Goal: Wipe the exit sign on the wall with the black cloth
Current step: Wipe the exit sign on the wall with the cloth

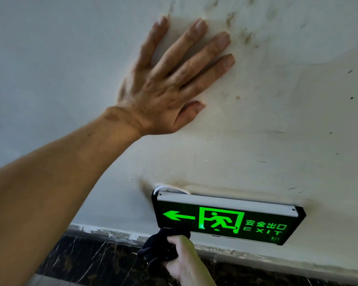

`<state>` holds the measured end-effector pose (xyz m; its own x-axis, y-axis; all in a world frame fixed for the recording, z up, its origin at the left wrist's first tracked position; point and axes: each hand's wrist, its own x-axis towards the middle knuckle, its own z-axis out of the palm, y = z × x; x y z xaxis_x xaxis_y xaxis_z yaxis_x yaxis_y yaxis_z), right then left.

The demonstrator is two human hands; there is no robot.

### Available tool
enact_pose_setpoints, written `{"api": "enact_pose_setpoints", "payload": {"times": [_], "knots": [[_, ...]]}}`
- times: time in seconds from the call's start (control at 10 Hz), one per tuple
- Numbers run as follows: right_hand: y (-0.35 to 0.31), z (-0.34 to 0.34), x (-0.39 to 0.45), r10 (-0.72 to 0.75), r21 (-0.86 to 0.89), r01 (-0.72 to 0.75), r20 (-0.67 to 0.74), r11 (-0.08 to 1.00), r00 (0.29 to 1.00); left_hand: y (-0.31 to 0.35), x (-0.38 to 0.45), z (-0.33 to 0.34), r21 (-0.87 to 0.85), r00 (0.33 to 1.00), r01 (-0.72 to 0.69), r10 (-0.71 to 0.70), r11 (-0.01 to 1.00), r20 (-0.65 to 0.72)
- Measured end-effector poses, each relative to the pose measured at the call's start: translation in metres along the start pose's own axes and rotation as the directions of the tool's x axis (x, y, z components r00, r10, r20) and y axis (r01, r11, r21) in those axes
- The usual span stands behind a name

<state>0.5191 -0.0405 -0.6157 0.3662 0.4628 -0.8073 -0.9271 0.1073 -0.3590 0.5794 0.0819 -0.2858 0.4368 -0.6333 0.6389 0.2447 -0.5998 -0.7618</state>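
Observation:
The exit sign (227, 220) is a black box low on the wall, lit green with an arrow, a running figure and the word EXIT, with a pale strip along its top. My right hand (184, 259) grips the black cloth (159, 246), bunched up and touching the sign's lower left corner. My left hand (170, 85) lies flat on the wall above the sign, fingers spread, holding nothing.
The white wall (277, 120) is smudged with dark marks around my left hand and above the sign. A white cable (170, 188) loops out behind the sign's top left. A dark marble skirting (87, 259) runs along the bottom of the wall.

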Motion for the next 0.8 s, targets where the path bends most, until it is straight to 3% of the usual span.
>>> {"api": "enact_pose_setpoints", "payload": {"times": [0.2,0.4,0.5,0.6,0.7,0.8], "knots": [[0.008,0.012,-0.019,0.024,-0.194,-0.01,0.068,0.981,0.997,0.001,0.001,-0.001,-0.015,1.0,0.0,0.0,1.0,0.001],[0.007,0.0,-0.042,0.039,-0.249,-0.013,0.1,0.968,0.994,0.001,0.003,-0.002,0.0,1.0,-0.006,0.006,1.0,-0.012],[0.008,-0.014,-0.044,-0.015,-0.193,0.04,0.13,0.98,0.991,0.0,0.0,-0.001,0.006,1.0,-0.006,0.007,1.0,-0.009],[0.003,-0.046,-0.057,-0.255,-0.055,0.261,0.092,0.964,0.963,-0.002,-0.001,0.001,0.025,1.0,0.006,-0.005,1.0,-0.018],[-0.006,-0.069,-0.07,-0.519,-0.019,0.519,-0.041,0.855,0.854,-0.001,-0.001,0.001,0.025,1.0,0.006,-0.005,1.0,-0.022],[-0.036,-0.093,-0.103,-0.801,-0.098,0.81,-0.255,0.578,0.541,-0.002,-0.002,0.001,0.036,1.0,-0.002,0.003,0.999,-0.021]]}}
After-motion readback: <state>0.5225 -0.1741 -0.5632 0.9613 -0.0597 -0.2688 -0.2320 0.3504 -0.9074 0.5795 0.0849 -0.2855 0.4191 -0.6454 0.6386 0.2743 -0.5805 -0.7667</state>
